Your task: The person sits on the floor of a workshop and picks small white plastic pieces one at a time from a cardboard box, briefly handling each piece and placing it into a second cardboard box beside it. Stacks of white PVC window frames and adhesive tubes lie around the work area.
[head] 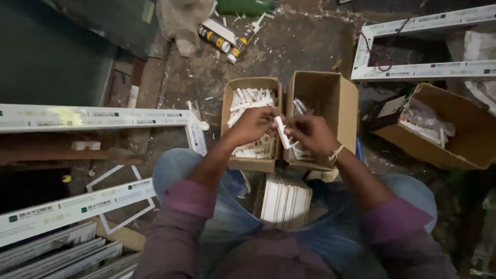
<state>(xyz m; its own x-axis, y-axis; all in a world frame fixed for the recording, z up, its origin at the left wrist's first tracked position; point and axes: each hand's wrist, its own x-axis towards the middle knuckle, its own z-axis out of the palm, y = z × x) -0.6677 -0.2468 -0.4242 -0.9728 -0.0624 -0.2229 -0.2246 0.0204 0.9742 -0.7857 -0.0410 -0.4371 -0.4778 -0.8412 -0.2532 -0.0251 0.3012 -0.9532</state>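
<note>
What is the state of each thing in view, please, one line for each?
left hand: pinching the white plastic piece
right hand: pinching the same piece
white plastic piece: held above the boxes, tilted
left cardboard box: open, nearly full of white pieces
middle cardboard box: open, partly filled
right cardboard box: open, holds a plastic bag
sealant tubes: lying on the floor

White plastic piece [281, 132], brown cardboard boxes [330, 90], blue jeans [217, 206], purple sleeves [188, 199].

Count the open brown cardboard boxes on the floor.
3. One brown cardboard box under the left hand, a second box behind the right hand, a third box at far right. Others may be hidden.
</note>
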